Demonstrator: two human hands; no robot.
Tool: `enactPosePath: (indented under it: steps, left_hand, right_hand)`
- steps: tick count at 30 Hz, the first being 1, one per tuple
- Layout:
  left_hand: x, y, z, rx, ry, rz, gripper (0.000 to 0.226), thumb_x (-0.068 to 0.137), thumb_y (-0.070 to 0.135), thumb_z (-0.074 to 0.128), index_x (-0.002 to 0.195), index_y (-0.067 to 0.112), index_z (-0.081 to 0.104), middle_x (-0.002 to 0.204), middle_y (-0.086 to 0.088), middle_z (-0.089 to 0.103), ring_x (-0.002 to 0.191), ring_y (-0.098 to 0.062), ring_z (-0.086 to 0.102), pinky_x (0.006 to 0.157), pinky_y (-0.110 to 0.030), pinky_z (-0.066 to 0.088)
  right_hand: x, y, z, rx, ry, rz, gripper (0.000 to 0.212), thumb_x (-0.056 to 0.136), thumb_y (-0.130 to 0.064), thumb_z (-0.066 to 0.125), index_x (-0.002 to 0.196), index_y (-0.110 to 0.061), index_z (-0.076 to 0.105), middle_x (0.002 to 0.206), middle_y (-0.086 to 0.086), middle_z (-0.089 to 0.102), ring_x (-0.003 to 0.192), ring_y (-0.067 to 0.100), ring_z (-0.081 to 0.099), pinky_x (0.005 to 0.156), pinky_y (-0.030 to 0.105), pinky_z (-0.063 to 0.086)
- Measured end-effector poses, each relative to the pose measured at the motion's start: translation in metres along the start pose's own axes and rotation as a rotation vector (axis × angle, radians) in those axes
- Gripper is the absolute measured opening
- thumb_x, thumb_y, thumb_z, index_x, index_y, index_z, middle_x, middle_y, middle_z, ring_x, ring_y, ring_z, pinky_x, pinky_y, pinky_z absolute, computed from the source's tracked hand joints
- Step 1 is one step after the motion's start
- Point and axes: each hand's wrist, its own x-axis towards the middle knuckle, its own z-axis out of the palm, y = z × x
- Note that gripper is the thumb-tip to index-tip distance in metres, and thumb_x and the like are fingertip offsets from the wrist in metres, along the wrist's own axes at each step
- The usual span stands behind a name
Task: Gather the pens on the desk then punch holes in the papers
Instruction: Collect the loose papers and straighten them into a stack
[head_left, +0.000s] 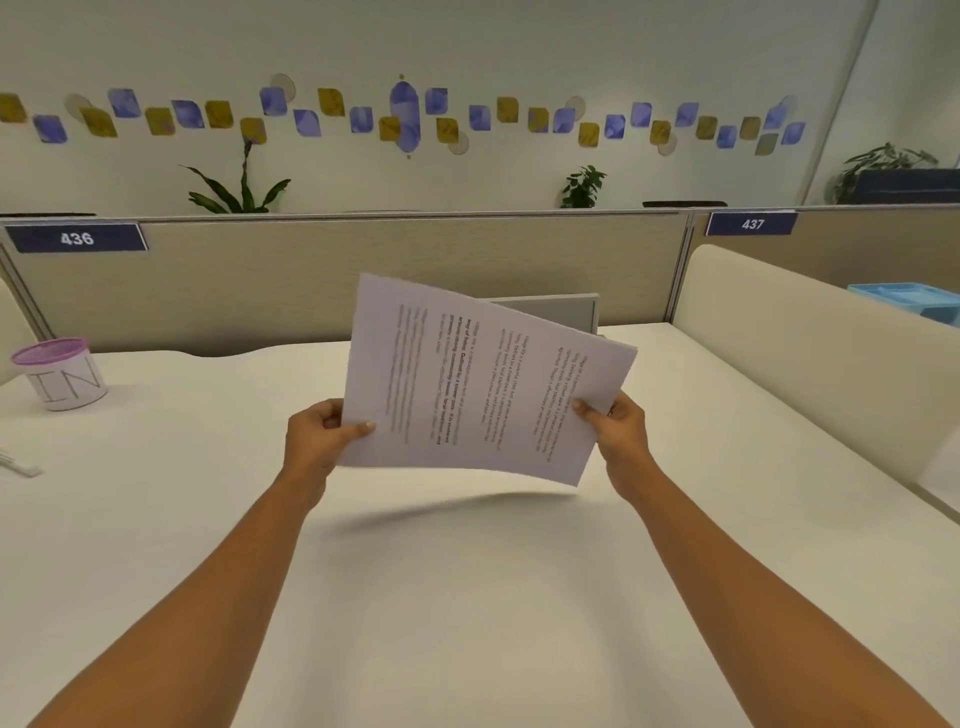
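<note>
A thin stack of printed white papers (478, 384) hangs in the air above the white desk (467, 597), turned sideways so the text lines run vertically. My left hand (317, 439) grips its lower left edge, thumb on top. My right hand (621, 423) pinches the right edge, thumb on the printed side. The stack casts a shadow on the desk below. No pens and no hole punch show in this view.
A white cup with a purple rim, marked "IN" (62, 374), stands at the desk's far left. A small white object (21, 465) lies at the left edge. A grey box (561, 312) sits behind the papers. A cream divider (810, 364) bounds the right; a blue tray (914, 301) lies beyond.
</note>
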Motion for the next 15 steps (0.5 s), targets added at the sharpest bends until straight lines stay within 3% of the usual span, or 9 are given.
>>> enactPosePath:
  steps: [3, 9, 15]
  left_hand:
    - [0.003, -0.001, 0.002, 0.045, -0.023, 0.02, 0.023, 0.076, -0.004, 0.068, 0.094, 0.009, 0.062, 0.094, -0.006, 0.066, 0.084, -0.025, 0.062, 0.063, -0.025, 0.049]
    - [0.003, 0.001, 0.007, -0.039, -0.004, 0.06, 0.022, 0.077, -0.001, 0.067, 0.087, 0.017, 0.063, 0.085, 0.006, 0.067, 0.079, -0.015, 0.063, 0.064, -0.023, 0.05]
    - [-0.001, -0.013, 0.009, -0.054, -0.058, 0.0, 0.021, 0.084, 0.003, 0.061, 0.102, 0.014, 0.06, 0.102, -0.003, 0.065, 0.086, -0.022, 0.063, 0.07, -0.027, 0.05]
  right_hand:
    - [0.001, -0.006, 0.002, -0.054, 0.0, 0.001, 0.023, 0.09, -0.008, 0.056, 0.113, -0.005, 0.058, 0.113, 0.015, 0.063, 0.096, 0.033, 0.059, 0.09, 0.048, 0.05]
    - [0.004, -0.014, -0.001, -0.051, 0.01, -0.022, 0.023, 0.089, -0.011, 0.059, 0.111, -0.006, 0.059, 0.107, 0.011, 0.064, 0.092, 0.031, 0.061, 0.085, 0.044, 0.052]
    - [-0.007, 0.006, -0.008, -0.101, -0.015, 0.038, 0.031, 0.089, -0.014, 0.059, 0.118, -0.004, 0.056, 0.117, 0.015, 0.063, 0.103, 0.036, 0.06, 0.093, 0.05, 0.05]
